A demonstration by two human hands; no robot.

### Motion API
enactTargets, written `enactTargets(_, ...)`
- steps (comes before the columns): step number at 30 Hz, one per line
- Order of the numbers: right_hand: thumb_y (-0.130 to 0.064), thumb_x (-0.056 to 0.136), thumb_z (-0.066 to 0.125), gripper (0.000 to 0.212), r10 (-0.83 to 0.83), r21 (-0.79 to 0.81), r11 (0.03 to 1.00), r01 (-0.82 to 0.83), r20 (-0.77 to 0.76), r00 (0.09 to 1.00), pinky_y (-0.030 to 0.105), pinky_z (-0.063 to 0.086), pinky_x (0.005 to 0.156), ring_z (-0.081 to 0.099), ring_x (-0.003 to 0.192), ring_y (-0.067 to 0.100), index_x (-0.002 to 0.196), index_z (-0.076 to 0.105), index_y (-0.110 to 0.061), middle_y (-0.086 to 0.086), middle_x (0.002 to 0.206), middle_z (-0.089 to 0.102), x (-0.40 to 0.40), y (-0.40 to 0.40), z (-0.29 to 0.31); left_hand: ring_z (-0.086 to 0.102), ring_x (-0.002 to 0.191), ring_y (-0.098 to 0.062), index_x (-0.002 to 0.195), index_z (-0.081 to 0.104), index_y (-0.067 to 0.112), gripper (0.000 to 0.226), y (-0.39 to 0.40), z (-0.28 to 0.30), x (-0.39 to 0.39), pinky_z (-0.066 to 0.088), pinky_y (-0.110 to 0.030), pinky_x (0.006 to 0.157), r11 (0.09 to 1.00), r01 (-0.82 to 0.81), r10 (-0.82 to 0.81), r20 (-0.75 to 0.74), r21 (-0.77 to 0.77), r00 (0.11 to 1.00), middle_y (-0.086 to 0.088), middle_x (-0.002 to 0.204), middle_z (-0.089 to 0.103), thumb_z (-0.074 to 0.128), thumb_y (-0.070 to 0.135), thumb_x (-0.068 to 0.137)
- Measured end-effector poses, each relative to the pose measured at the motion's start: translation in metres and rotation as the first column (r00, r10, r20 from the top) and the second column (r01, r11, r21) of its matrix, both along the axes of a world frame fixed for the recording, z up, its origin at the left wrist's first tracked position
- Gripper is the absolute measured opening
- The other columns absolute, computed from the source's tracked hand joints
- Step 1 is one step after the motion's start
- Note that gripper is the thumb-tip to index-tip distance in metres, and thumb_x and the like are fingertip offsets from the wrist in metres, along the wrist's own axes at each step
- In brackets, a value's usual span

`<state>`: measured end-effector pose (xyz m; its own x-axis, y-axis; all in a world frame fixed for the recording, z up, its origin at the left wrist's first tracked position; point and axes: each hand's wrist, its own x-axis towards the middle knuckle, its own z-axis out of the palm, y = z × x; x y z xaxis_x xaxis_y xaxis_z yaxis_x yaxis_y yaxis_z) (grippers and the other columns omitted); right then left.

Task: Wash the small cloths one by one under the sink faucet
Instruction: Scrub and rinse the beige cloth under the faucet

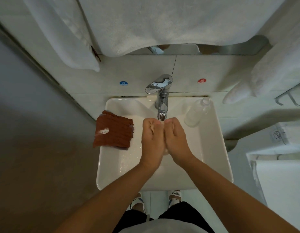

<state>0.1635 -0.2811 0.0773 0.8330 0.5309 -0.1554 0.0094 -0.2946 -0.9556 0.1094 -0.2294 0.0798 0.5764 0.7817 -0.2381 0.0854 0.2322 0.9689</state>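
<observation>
Both hands cupped together under the faucet point(160, 96), fingers curled, grasping no visible cloth.

Left hand point(151, 137) and right hand point(175, 137) pressed side by side over the sink point(218, 140) basin, directly below the spout; whether anything small lies inside the curled fingers cannot be told. Stack of brown cloths point(113, 129) resting on the sink's left rim, just beside and left of the left hand, hence the nearer hand for a pickup; long axis running roughly front to back, pale tag on top. Clear bottle point(196, 111) at the right rear. Wall stickers reading "COLD" point(123, 83) in blue and "HOT" point(201, 81) in red; sandal strap lettered "SENMA" point(175, 194).
</observation>
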Motion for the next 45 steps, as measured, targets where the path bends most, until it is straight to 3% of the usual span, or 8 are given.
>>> enactTargets(16, -0.018, 0.107, 0.044, 0.025, 0.127, -0.027, 0.992, -0.126, 0.014, 0.992, 0.018, 0.041, 0.059, 0.049, 0.061, 0.001, 0.083, 0.049, -0.014, -0.004, 0.07, 0.054, -0.015, -0.013, -0.004, 0.053, 0.063, -0.006, 0.08, 0.049, 0.021, 0.029, 0.013, -0.003, 0.001, 0.045, -0.031, 0.069, 0.987, -0.058, 0.039, -0.122, -0.153, 0.992, 0.015, 0.06, 0.051, 0.041, 0.028, 0.107)
enactTargets(19, -0.026, 0.109, 0.039, 0.03, -0.011, -0.036, 0.999, 0.01, -0.011, 1.0, 0.024, 0.042, 0.061, 0.048, 0.061, 0.002, 0.082, 0.047, -0.015, 0.0, 0.071, 0.052, -0.006, -0.009, -0.006, 0.055, 0.06, 0.001, 0.082, 0.05, 0.022, 0.029, 0.001, 0.0, -0.001, 0.047, -0.028, 0.066, 0.993, 0.066, -0.078, -0.129, -0.1, 0.989, 0.018, 0.059, 0.056, 0.038, 0.027, 0.108)
enactTargets(23, -0.024, 0.109, 0.04, 0.031, 0.131, -0.051, 0.99, -0.133, -0.031, 0.991, 0.032, 0.045, 0.062, 0.051, 0.065, 0.008, 0.082, 0.05, -0.009, 0.004, 0.07, 0.054, -0.017, -0.008, -0.004, 0.047, 0.062, -0.009, 0.07, 0.044, 0.024, 0.034, 0.022, -0.007, 0.008, 0.042, -0.037, 0.071, 0.992, -0.034, 0.016, -0.146, -0.121, 0.989, 0.016, 0.057, 0.046, 0.04, 0.026, 0.104)
enactTargets(27, -0.027, 0.109, 0.039, 0.035, -0.064, -0.049, 0.997, 0.06, -0.09, 0.994, 0.023, 0.043, 0.062, 0.048, 0.06, 0.003, 0.078, 0.047, -0.014, -0.001, 0.069, 0.052, -0.003, -0.003, -0.005, 0.058, 0.068, -0.007, 0.081, 0.052, 0.02, 0.032, 0.003, -0.004, 0.001, 0.051, -0.035, 0.072, 0.991, 0.085, -0.098, -0.141, -0.1, 0.985, 0.012, 0.064, 0.057, 0.038, 0.029, 0.108)
enactTargets(32, -0.021, 0.107, 0.042, 0.032, 0.162, -0.069, 0.983, -0.17, -0.112, 0.98, 0.025, 0.039, 0.061, 0.046, 0.06, 0.004, 0.077, 0.048, -0.012, -0.003, 0.068, 0.051, -0.015, -0.004, -0.003, 0.046, 0.07, -0.014, 0.072, 0.046, 0.021, 0.032, 0.023, -0.017, 0.006, 0.041, -0.035, 0.072, 0.986, -0.126, 0.106, -0.165, -0.113, 0.981, 0.014, 0.064, 0.048, 0.042, 0.018, 0.104)
enactTargets(36, -0.027, 0.107, 0.04, 0.035, -0.07, -0.152, 0.987, 0.049, -0.137, 0.988, 0.028, 0.043, 0.063, 0.05, 0.056, -0.001, 0.079, 0.051, -0.01, 0.002, 0.071, 0.057, -0.004, 0.001, -0.01, 0.058, 0.078, -0.016, 0.075, 0.052, 0.028, 0.033, 0.002, -0.024, 0.001, 0.051, -0.042, 0.078, 0.986, -0.004, -0.024, -0.174, -0.164, 0.985, 0.009, 0.07, 0.057, 0.041, 0.028, 0.106)
enactTargets(40, -0.032, 0.109, 0.041, 0.035, 0.139, -0.091, 0.983, -0.158, -0.186, 0.973, 0.025, 0.045, 0.064, 0.052, 0.065, 0.002, 0.086, 0.053, -0.008, 0.001, 0.076, 0.057, -0.018, -0.009, -0.011, 0.053, 0.077, -0.016, 0.083, 0.051, 0.024, 0.024, 0.02, -0.029, 0.001, 0.045, -0.035, 0.076, 0.993, -0.065, 0.048, -0.167, -0.101, 0.985, 0.008, 0.075, 0.053, 0.042, 0.025, 0.106)
enactTargets(45, -0.047, 0.101, 0.054, 0.034, 0.112, 0.059, 0.994, -0.097, -0.382, 0.917, 0.041, 0.061, 0.079, 0.07, 0.093, 0.017, 0.111, 0.052, -0.014, 0.006, 0.104, 0.066, -0.006, -0.026, -0.016, 0.063, 0.085, -0.012, 0.109, 0.049, 0.022, 0.011, 0.028, -0.026, -0.002, 0.053, -0.031, 0.077, 0.968, 0.229, -0.206, -0.189, 0.104, 0.96, 0.003, 0.093, 0.061, 0.043, 0.031, 0.108)
